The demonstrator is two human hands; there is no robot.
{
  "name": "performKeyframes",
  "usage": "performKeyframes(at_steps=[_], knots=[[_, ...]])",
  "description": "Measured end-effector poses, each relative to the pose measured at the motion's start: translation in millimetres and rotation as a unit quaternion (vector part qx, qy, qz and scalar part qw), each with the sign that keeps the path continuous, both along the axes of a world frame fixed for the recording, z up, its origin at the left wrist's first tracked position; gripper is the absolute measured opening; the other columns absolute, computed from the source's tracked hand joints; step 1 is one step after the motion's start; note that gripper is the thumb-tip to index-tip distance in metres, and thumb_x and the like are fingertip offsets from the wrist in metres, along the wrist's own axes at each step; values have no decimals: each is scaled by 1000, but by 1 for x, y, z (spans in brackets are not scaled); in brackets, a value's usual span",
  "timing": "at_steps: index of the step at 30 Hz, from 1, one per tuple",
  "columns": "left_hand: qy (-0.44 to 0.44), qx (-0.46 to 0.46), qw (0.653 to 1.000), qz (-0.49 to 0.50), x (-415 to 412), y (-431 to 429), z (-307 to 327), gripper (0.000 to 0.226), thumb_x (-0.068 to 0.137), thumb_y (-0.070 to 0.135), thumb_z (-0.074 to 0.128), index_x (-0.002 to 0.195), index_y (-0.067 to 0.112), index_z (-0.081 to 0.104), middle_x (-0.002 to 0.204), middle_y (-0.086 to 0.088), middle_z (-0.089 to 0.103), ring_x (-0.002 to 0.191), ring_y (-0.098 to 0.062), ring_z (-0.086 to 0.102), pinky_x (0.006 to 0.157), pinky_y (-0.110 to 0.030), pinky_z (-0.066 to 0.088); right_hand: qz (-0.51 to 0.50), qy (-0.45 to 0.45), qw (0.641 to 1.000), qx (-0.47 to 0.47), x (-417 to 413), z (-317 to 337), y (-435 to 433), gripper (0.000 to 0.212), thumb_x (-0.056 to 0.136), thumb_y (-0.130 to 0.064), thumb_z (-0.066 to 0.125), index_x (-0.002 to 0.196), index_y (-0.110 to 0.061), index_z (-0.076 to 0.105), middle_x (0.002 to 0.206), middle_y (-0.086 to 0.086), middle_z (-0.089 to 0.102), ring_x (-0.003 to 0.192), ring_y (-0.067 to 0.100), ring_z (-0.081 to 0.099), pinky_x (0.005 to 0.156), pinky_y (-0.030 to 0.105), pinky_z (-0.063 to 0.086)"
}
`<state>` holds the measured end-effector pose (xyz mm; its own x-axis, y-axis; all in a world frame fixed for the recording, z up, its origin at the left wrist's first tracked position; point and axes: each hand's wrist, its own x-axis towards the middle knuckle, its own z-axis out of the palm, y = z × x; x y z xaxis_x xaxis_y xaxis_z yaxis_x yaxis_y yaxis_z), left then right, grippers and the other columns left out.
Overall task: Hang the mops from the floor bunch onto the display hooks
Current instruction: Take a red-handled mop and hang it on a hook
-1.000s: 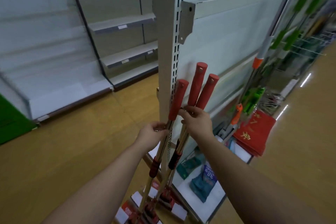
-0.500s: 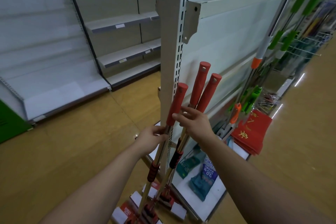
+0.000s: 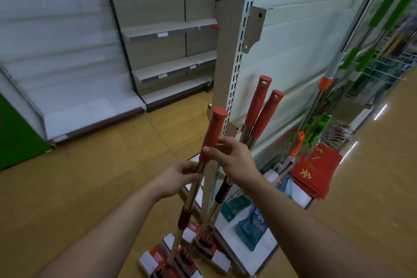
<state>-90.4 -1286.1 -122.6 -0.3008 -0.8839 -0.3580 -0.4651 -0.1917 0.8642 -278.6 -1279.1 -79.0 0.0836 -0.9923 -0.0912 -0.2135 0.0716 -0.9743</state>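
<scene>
Left hand (image 3: 178, 176): fingers curled round the shaft of 1 steel-shafted mop with a red cylindrical grip (image 3: 213, 133), just below that grip and directly in front of the beige slotted metal upright post (image 3: 228, 52).

Right hand (image 3: 234, 160): thumb and fingers pinch the lower end of the same grip, beside the left hand on the post's front side.

The held mop stands tilted. Its grip top crosses the post's front face, and its white sponge head (image 3: 149, 262) rests on the tan floor (image 3: 90, 187) near the post's foot.

2 further red-gripped mops (image 3: 257, 106) lean against the white panel just right of the post, their heads on the floor by its base.

Green-handled mops (image 3: 383, 7) stand well to the right of the post; they are too blurred to show more.
</scene>
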Motion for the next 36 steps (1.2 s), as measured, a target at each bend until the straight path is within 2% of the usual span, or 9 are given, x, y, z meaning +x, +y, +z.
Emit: performKeyframes(at_steps=[2,4,9,11,14,19,26,31,36], knots=[[4,2,1000,0,7,10,3,19,97,21,67,106,36,73,112,13,75,107,0,67,104,-32,47,2,8,1000,-6,6,0,8,25,91,-29,77,114,-24,72,105,-5,80,98,8,76,93,32,57],[4,1,1000,1,13,20,4,22,97,20,67,103,40,74,110,13,77,110,-3,67,108,-36,46,9,11,1000,-11,10,1,17,26,90,-31,77,115,-25,72,105,-5,80,99,8,76,92,32,56],[-15,-15,1000,4,24,40,9,28,95,23,69,95,51,76,110,18,77,114,-6,67,112,-42,46,27,6,999,-23,16,12,37,26,91,-29,77,115,-23,71,104,-4,80,91,1,75,73,11,52],[-16,-22,1000,1,24,47,17,27,96,23,68,98,49,74,110,18,77,113,-4,67,111,-39,46,30,1,999,-31,18,17,43,27,91,-29,77,116,-21,71,103,-4,80,89,1,75,69,11,51],[-22,-35,999,-4,26,57,31,27,98,23,65,100,49,72,108,22,75,106,4,64,99,-27,47,34,-5,998,-46,23,25,50,26,91,-30,77,115,-22,72,104,-2,80,91,5,75,78,22,54],[-41,-61,997,6,34,69,40,23,98,28,64,116,41,71,118,18,73,115,-3,64,110,-41,45,51,-12,996,-68,28,37,58,23,92,-32,75,114,-27,71,105,-1,80,96,14,77,87,39,61],[-43,-79,996,16,38,85,58,21,96,27,67,107,44,73,109,18,76,110,-3,67,106,-43,48,76,-16,994,-79,31,53,69,29,95,-30,73,123,-24,68,109,2,79,98,17,78,82,47,65],[-47,-90,995,22,29,98,75,21,97,26,67,105,44,74,101,21,77,93,2,66,84,-30,47,89,-14,991,-98,23,63,77,31,95,-32,71,125,-23,68,108,-1,80,97,13,77,84,39,63],[-54,-103,993,14,11,114,93,19,96,26,68,106,40,75,104,23,77,97,5,69,82,-25,48,108,-46,986,-117,1,76,89,32,97,-25,69,126,-15,69,108,1,79,95,9,76,74,11,54]])
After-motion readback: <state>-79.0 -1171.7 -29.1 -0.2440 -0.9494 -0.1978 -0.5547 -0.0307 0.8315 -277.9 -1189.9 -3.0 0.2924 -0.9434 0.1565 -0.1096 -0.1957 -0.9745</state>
